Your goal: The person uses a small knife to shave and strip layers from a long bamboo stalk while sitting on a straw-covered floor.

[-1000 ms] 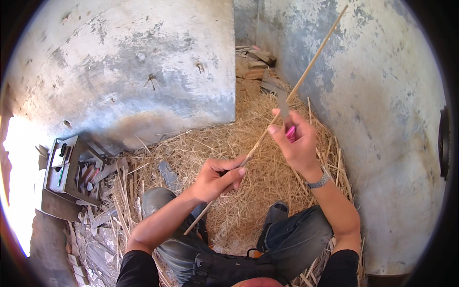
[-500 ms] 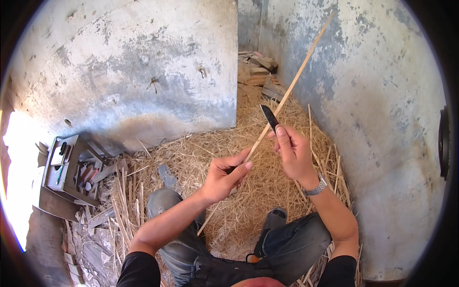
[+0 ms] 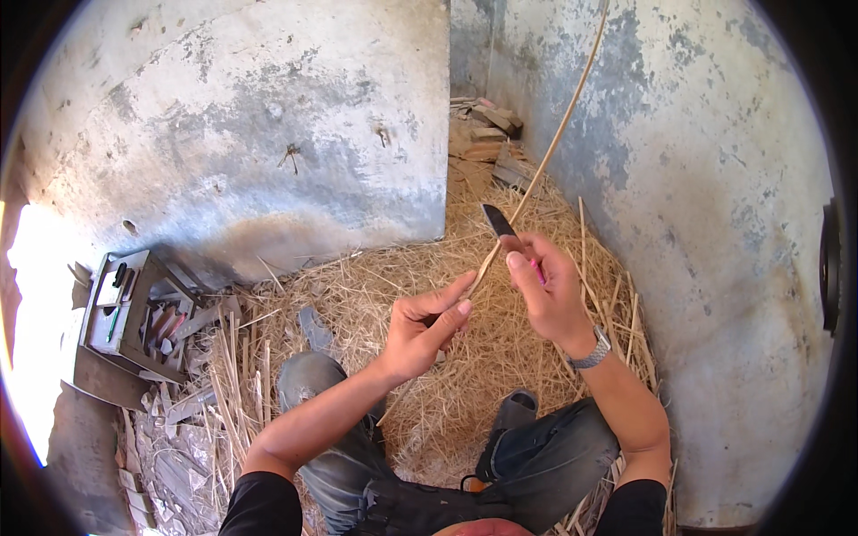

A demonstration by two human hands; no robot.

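A long thin strip of wood or bamboo (image 3: 561, 134) slants from my left hand up and away to the right. My left hand (image 3: 424, 325) pinches its near end between thumb and fingers; something dark shows behind the thumb. In my right hand (image 3: 547, 279) is a knife (image 3: 498, 221) with a dark blade, a bit of pink showing between the fingers. The blade points up and to the left, and it crosses or lies against the strip just beyond my left hand. Whether its edge bites into the strip cannot be told.
Straw-like shavings (image 3: 447, 402) cover the floor around my legs. A small wooden stand (image 3: 134, 304) with tools on it is at the left. Loose sticks (image 3: 237, 375) lie beside my left knee. Weathered walls (image 3: 295, 116) rise ahead and at the right (image 3: 715, 268); wood blocks (image 3: 493, 116) lie in the far corner.
My right hand has turned, bringing the knife slightly nearer and lower along the strip. The strip has rolled and its far end now leans more upright. My left hand keeps its grip.
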